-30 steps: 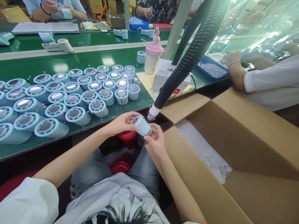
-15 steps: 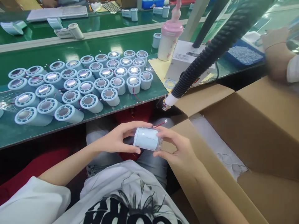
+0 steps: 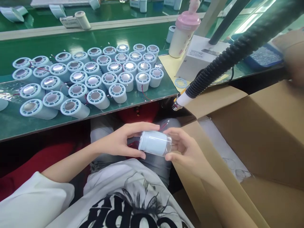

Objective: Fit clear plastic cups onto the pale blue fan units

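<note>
Table (image 3: 14, 128), near edge: blue cylinders (image 3: 98, 98) clustered, likely for reach. Left hand (image 3: 121, 141), right hand (image 3: 187, 148): both clamped on wrapped cylinder (image 3: 153, 143), opposite ends, presumably steadying.

Left hand (image 3: 120, 138) and right hand (image 3: 188, 150) grip pale-blue cylinder in clear plastic (image 3: 154, 143), on its side. From it: silver-centred pale-blue cylinders (image 3: 93, 81) on green bench (image 3: 14, 126), 10–11 o'clock; pink-lidded white bottle (image 3: 180, 39), 1 o'clock; black ribbed hose (image 3: 225, 61), 1–2; open brown cardboard box (image 3: 258, 148), 3–4.

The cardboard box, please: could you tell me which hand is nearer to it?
Right. The right hand is beside the cardboard box; the left hand is farther away, beyond the blue cylinder.
</note>
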`<state>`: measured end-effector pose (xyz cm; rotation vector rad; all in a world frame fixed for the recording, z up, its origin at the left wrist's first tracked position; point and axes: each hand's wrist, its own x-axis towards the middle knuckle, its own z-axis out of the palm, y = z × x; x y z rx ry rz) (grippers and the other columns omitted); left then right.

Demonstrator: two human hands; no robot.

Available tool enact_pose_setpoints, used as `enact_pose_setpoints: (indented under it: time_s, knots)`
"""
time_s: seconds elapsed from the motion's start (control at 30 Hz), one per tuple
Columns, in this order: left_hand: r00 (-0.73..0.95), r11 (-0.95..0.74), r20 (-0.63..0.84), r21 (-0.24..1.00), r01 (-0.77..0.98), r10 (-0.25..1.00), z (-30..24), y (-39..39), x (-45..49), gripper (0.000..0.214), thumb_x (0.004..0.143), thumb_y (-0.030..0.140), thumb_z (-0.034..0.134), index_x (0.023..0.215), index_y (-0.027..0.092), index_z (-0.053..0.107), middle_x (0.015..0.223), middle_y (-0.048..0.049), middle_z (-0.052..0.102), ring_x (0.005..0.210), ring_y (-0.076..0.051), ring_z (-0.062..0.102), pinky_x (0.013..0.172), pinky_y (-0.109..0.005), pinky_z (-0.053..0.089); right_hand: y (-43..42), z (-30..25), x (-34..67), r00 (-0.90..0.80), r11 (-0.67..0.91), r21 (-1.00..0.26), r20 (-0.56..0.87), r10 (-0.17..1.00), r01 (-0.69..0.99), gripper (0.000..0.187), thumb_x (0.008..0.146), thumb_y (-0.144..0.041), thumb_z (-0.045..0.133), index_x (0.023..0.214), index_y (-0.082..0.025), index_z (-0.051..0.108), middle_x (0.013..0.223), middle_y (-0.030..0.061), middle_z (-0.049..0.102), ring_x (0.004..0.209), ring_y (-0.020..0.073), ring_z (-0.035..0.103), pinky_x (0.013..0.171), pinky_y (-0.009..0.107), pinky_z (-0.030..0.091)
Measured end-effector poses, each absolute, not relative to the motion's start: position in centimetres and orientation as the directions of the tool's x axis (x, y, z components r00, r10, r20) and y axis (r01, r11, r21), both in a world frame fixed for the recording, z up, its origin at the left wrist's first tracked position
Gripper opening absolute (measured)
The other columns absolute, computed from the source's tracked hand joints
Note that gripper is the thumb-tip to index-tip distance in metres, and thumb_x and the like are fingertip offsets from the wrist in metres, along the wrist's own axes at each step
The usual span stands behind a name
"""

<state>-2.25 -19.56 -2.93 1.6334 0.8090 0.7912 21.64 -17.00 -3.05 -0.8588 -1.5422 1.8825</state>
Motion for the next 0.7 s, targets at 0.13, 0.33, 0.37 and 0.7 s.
enact_pose_setpoints:
  time_s: [0.13, 0.33, 0.37, 0.7]
  knots:
    - [0.553, -0.186, 0.102, 0.978, 0.097, 0.827, -2.8, -19.6, -2.4, 0.078, 0.067, 0.013, 0.076, 0.135, 0.031, 0.044, 0.142, -0.0066, 0.045, 0.131, -0.025, 0.042, 0.108, -0.037, 0.039, -17.0, -3.3, 21.5, -0.659, -0.312, -0.949, -0.213, 0.722, -0.036, 0.047, 0.070, -0.040, 0.076, 0.107, -0.024, 0.052, 0.094, 0.0034, 0.066, 0.080, 0.0163, 0.065, 0.066, 0.026, 0.055]
    - [0.563, -0.204, 0.103, 0.972, 0.119, 0.820, -2.8, -19.6, -2.4, 0.076, 0.067, 0.014, 0.076, 0.135, 0.029, 0.045, 0.142, -0.0078, 0.045, 0.132, -0.027, 0.041, 0.107, -0.039, 0.039, -17.0, -3.3, 20.9, -0.646, -0.397, -0.917, -0.278, 0.711, -0.043, 0.042, 0.070, -0.046, 0.073, 0.098, -0.023, 0.051, 0.085, 0.0011, 0.066, 0.066, 0.0132, 0.063, 0.058, 0.026, 0.056]
    - [0.565, -0.210, 0.105, 0.970, 0.123, 0.818, -2.8, -19.6, -2.4, 0.076, 0.067, 0.014, 0.076, 0.135, 0.029, 0.045, 0.142, -0.0080, 0.045, 0.132, -0.027, 0.041, 0.107, -0.039, 0.039, -17.0, -3.4, 20.8, -0.651, -0.424, -0.904, -0.295, 0.699, -0.045, 0.040, 0.072, -0.046, 0.071, 0.097, -0.023, 0.051, 0.082, 0.0002, 0.066, 0.063, 0.0127, 0.063, 0.057, 0.026, 0.057]
    - [0.569, -0.208, 0.105, 0.971, 0.120, 0.816, -3.0, -19.4, -2.5, 0.076, 0.069, 0.014, 0.075, 0.136, 0.028, 0.043, 0.142, -0.0091, 0.044, 0.131, -0.026, 0.042, 0.107, -0.038, 0.039, -17.2, -4.3, 20.2, -0.668, -0.603, -0.797, -0.425, 0.611, -0.045, 0.047, 0.073, -0.062, 0.062, 0.086, -0.020, 0.044, 0.061, -0.0013, 0.065, 0.052, 0.0145, 0.065, 0.046, 0.022, 0.053]
